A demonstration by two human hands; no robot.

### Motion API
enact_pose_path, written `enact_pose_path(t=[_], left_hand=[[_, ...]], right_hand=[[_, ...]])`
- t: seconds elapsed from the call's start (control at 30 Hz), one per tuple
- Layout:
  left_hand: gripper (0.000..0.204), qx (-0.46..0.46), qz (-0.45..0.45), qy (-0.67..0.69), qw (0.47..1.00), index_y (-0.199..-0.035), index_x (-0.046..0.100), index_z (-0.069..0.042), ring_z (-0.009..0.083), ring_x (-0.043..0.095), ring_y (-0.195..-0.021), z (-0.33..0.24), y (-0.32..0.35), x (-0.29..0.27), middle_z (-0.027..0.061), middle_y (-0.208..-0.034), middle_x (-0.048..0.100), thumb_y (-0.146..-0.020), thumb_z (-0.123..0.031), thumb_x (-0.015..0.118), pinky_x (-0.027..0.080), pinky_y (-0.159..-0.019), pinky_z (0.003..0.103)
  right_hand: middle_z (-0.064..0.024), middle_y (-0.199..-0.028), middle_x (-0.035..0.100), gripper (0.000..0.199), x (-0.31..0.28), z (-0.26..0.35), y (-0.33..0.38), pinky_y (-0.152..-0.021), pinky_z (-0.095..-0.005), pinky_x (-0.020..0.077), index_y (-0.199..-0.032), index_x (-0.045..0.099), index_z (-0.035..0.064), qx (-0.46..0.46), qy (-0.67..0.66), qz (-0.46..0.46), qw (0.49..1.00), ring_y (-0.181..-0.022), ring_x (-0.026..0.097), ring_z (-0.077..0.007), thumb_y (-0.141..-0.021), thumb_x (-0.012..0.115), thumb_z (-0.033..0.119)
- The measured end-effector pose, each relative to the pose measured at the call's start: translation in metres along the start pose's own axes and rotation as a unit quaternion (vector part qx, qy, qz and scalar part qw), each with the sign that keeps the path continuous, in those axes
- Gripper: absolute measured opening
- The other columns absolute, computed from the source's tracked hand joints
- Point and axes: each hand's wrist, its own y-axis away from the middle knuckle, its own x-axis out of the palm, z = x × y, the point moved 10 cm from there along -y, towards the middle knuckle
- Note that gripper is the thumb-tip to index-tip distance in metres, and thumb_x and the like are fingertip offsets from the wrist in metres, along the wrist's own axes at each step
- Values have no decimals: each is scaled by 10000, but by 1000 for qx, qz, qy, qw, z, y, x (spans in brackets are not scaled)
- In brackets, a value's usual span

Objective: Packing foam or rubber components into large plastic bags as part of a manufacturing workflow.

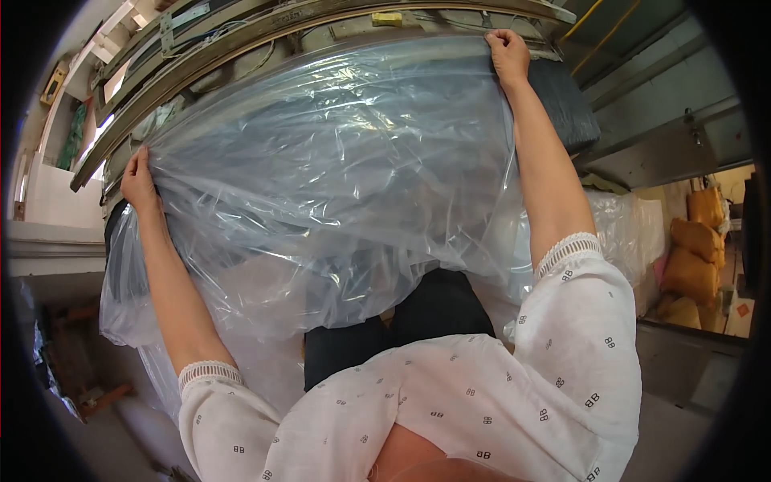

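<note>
A wide sheet of clear plastic film (345, 153) is spread across the machine in front of me, its far edge stretched between my two hands. My left hand (140, 183) pinches the film's left corner. At the far right, my right hand (509, 56) grips the other end of that edge, fingers closed. Between the hands the film lies fairly taut over a dark surface; nearer to me it crumples and hangs down over my lap. Its lower folds reach past my left forearm toward the floor.
Long metal bars (233, 52) of the machine run along the far side, with a small yellow block (387, 19) on them. More bunched clear plastic (626, 225) lies to the right. Beyond it sit stacked orange-brown bundles (695, 249). Yellow cords (590, 20) hang at the far right.
</note>
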Motion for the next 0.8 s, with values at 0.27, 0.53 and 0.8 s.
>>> enact_pose_path(t=[0.27, 0.53, 0.8], left_hand=[[358, 40, -55, -146, 987, -723, 551, -22, 114, 469, -634, -17, 3, -7, 7, -680, 522, -690, -323, 740, 395, -633, 228], [318, -66, -27, -69, 995, -855, 543, -44, 71, 438, -617, 23, -8, -27, -12, -722, 483, -774, -322, 674, 377, -525, 207], [383, 13, -20, -121, 992, -934, 562, 7, 101, 453, -648, 1, -1, -24, 9, -770, 521, -824, -357, 610, 384, -568, 224]], right_hand=[[-223, -1007, 422, 376, -15, 7, 0, -856, -412, 378, -898, 480, 16, 5, 96, -72, 993, -959, 458, -372, -666, 653, 257], [-238, -1001, 432, 270, -26, 0, -2, -885, -413, 338, -880, 459, -13, 57, 64, -108, 990, -963, 429, -386, -768, 509, 228], [-223, -983, 437, 310, -38, -1, -3, -864, -409, 341, -871, 456, -10, 46, 23, -170, 984, -945, 425, -360, -851, 467, 299]])
